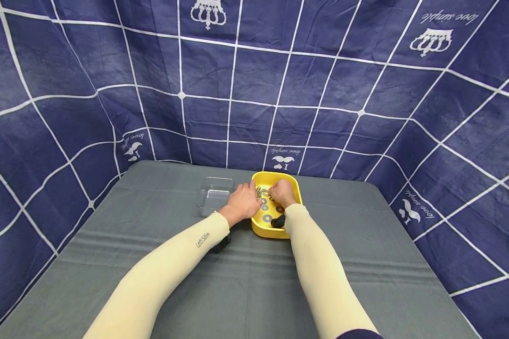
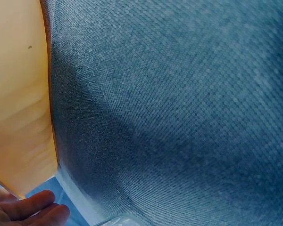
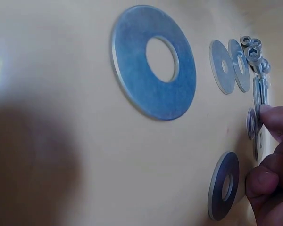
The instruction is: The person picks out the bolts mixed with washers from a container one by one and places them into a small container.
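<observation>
A yellow plastic bin (image 1: 272, 232) stands on the grey cloth, with flat metal washers (image 3: 155, 61) and a small cluster of socket head screws (image 3: 253, 52) inside. My left hand (image 1: 242, 201) holds the bin's left wall, thumb over the rim; in the left wrist view its fingers (image 2: 30, 207) show past the yellow wall's lower end. Inside the bin, my right hand (image 1: 283, 192) has its fingers curled at the far left, pinching the shank end of a socket head screw (image 3: 263, 87). One washer (image 3: 224, 186) lies close beside those fingers.
Left of the bin stands a clear plastic box (image 1: 216, 195), partly behind my left hand. The grey cloth (image 1: 339, 207) covers the tabletop. A blue checked curtain (image 1: 280, 80) hangs along the back and both sides.
</observation>
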A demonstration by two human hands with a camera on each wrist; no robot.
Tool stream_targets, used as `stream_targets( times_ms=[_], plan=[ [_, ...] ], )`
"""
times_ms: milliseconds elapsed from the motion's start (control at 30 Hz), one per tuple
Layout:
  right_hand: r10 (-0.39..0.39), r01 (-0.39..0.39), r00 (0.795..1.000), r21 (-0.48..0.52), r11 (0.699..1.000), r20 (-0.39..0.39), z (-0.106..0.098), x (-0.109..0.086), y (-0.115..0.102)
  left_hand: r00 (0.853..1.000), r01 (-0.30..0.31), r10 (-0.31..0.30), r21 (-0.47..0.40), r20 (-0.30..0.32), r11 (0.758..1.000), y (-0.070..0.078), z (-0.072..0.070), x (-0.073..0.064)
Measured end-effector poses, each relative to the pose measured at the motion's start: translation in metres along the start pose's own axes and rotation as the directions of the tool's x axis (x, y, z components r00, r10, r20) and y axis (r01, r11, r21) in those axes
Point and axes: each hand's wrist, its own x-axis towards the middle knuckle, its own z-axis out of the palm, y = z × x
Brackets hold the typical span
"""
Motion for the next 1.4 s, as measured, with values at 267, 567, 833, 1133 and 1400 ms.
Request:
stream_targets(
  times_ms=[267,567,833,1133,1400],
  plan=[
    [-0.005,0.005,1.0,-0.016,1.0,0.006,0.0,-0.001,-0.004,1.0,0.012,-0.012,0.022,0.001,1.0,-0.001,-0.001,0.0],
    [0.017,-0.017,1.0,-0.047,0.999,0.013,-0.005,-0.008,0.004,1.0,-0.013,0.013,0.044,0.0,0.999,0.004,0.005,-0.004],
    [-0.038,0.038,0.999,-0.061,0.997,-0.012,-0.007,-0.009,-0.003,1.0,-0.021,0.023,0.108,-0.019,0.994,0.002,-0.004,-0.004],
    [-0.164,0.155,0.985,-0.155,0.976,-0.047,-0.02,-0.01,-0.011,0.999,-0.033,0.037,0.155,-0.022,0.987,0.001,-0.006,-0.001],
    [-0.228,0.219,0.974,-0.223,0.95,-0.014,-0.029,-0.015,-0.015,0.999,-0.025,0.029,0.177,-0.022,0.984,0.002,-0.007,-0.002]
  ],
)
